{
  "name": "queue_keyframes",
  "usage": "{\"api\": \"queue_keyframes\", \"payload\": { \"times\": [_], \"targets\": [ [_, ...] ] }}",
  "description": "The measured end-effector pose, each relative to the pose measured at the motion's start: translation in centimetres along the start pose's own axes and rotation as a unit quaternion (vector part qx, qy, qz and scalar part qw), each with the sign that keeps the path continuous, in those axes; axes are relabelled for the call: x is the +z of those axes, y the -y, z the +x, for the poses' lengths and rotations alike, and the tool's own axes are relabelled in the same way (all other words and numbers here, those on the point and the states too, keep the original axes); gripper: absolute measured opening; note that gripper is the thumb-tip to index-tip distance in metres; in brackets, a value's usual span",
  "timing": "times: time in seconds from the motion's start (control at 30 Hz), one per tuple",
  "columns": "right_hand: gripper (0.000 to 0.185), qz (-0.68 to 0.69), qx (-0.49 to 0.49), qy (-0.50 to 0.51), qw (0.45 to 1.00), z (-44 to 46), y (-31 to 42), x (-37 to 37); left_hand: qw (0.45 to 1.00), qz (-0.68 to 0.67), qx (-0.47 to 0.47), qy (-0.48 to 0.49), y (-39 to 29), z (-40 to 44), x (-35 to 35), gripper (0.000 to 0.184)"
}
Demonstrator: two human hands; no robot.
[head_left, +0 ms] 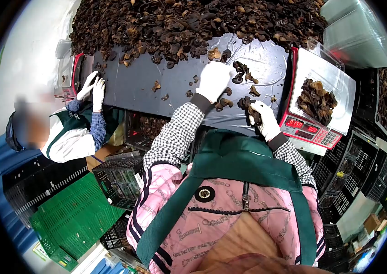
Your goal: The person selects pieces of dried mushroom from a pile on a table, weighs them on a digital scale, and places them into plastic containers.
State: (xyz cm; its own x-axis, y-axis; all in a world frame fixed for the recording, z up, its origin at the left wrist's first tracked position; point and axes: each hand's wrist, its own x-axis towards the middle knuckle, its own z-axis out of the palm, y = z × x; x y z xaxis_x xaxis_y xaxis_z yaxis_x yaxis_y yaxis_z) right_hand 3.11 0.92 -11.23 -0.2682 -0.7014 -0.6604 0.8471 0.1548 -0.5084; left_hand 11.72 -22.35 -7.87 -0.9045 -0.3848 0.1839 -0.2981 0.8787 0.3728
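Observation:
My left hand (215, 81), in a white glove, is over the dark table covering, beside a small cluster of black fungus (243, 73). It looks closed, its fingers curled under and away from me, so what they hold is hidden. My right hand (265, 121), also gloved, is closed around a dark clump of wood ear mushrooms (247, 106) near the table's front edge. Loose pieces (224, 104) lie between both hands. To the right, a red digital scale (311, 130) bears a heap of wood ears (317, 101); its display appears to read 0.150.
A large mound of wood ears (179, 27) covers the table's far side. Clear plastic containers (358, 32) stand at the back right. Black crates (346, 169) are at the right. A co-worker (72, 132) works at the left, near another scale (71, 77) and a green crate (72, 219).

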Motion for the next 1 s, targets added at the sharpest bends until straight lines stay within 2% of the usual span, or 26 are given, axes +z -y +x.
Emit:
{"api": "queue_keyframes", "payload": {
  "times": [0.03, 0.17, 0.23, 0.3, 0.33, 0.37, 0.4, 0.43, 0.47, 0.53, 0.57, 0.6, 0.67, 0.7, 0.73, 0.8, 0.83, 0.93, 0.97, 1.0],
  "targets": [
    [0.012, -0.002, -0.002, 0.001, 1.0, 0.1, -0.1, -0.1, 0.999, 0.002, 0.014, 0.042, -1.1, -0.1, 0.6, 0.018],
    [0.011, 0.0, -0.029, 0.01, 1.0, 0.4, -0.2, -0.4, 0.998, 0.017, 0.052, 0.026, -0.7, -0.6, 5.1, 0.029],
    [0.011, 0.004, -0.028, -0.005, 1.0, 0.3, -0.2, -0.5, 0.973, -0.22, -0.067, 0.028, -1.1, -0.5, 2.8, 0.029],
    [0.011, -0.002, -0.028, -0.012, 1.0, 0.1, -0.3, -0.7, 0.951, -0.289, -0.106, 0.0, -0.9, 0.0, -1.6, 0.028],
    [0.011, -0.005, -0.028, -0.014, 0.999, 0.1, -0.3, -0.8, 0.877, -0.438, -0.197, 0.026, -0.7, -0.5, -4.3, 0.027],
    [0.012, -0.014, -0.031, -0.015, 0.999, 0.0, -0.2, -0.8, 0.767, -0.584, -0.267, 0.003, 0.7, -1.4, -5.1, 0.028],
    [0.012, -0.024, -0.035, -0.016, 0.999, -0.1, -0.1, -0.9, 0.838, -0.518, -0.168, -0.037, 3.6, -2.8, -4.1, 0.029],
    [0.013, -0.034, -0.038, -0.015, 0.999, -0.2, 0.1, -0.8, 0.728, -0.642, -0.235, -0.05, 3.1, -3.1, -6.3, 0.027],
    [0.013, -0.053, -0.047, -0.025, 0.997, -0.2, 0.1, -0.6, 0.594, -0.746, -0.293, -0.063, 2.5, -3.5, -8.4, 0.025],
    [0.014, -0.093, -0.065, -0.044, 0.993, -0.2, 0.1, -0.3, 0.609, -0.722, -0.317, -0.093, 5.0, -5.1, -7.6, 0.016],
    [0.014, -0.107, -0.076, -0.056, 0.99, -0.2, -0.1, 0.0, 0.774, -0.57, -0.267, -0.067, 7.4, -6.3, -5.9, 0.012],
    [0.014, -0.108, -0.078, -0.053, 0.99, 0.0, -0.1, 0.2, 0.815, -0.451, -0.362, -0.028, 4.4, -5.4, -7.8, 0.014],
    [0.013, -0.113, -0.082, -0.047, 0.989, 0.1, -0.1, 0.4, 0.868, -0.422, -0.261, -0.024, 2.2, -5.5, -5.9, 0.019],
    [0.013, -0.112, -0.08, -0.042, 0.99, 0.3, -0.2, 0.4, 0.966, -0.236, -0.094, -0.045, 2.1, -5.8, -4.5, 0.025],
    [0.013, -0.111, -0.078, -0.037, 0.99, 0.6, -0.4, 0.3, 0.988, -0.145, -0.052, -0.006, 1.9, -5.9, -3.2, 0.028],
    [0.013, -0.113, -0.073, -0.031, 0.99, 0.7, -0.7, 0.1, 0.999, -0.019, -0.048, 0.014, 1.2, -6.2, -0.9, 0.029],
    [0.013, -0.116, -0.071, -0.029, 0.99, 0.7, -0.7, 0.0, 0.997, -0.006, -0.068, 0.027, 1.6, -6.2, 0.1, 0.027],
    [0.013, -0.124, -0.072, -0.036, 0.989, 0.1, -0.2, 0.6, 0.998, 0.011, 0.022, -0.062, 3.5, -6.9, 0.3, 0.018],
    [0.013, -0.126, -0.072, -0.041, 0.989, -0.2, 0.0, 0.7, 0.984, -0.122, -0.102, -0.079, 3.7, -7.0, 0.5, 0.014],
    [0.013, -0.126, -0.073, -0.042, 0.988, -0.2, -0.1, 0.5, 0.972, -0.133, -0.184, -0.067, 2.9, -6.2, -0.9, 0.016]
  ]
}}
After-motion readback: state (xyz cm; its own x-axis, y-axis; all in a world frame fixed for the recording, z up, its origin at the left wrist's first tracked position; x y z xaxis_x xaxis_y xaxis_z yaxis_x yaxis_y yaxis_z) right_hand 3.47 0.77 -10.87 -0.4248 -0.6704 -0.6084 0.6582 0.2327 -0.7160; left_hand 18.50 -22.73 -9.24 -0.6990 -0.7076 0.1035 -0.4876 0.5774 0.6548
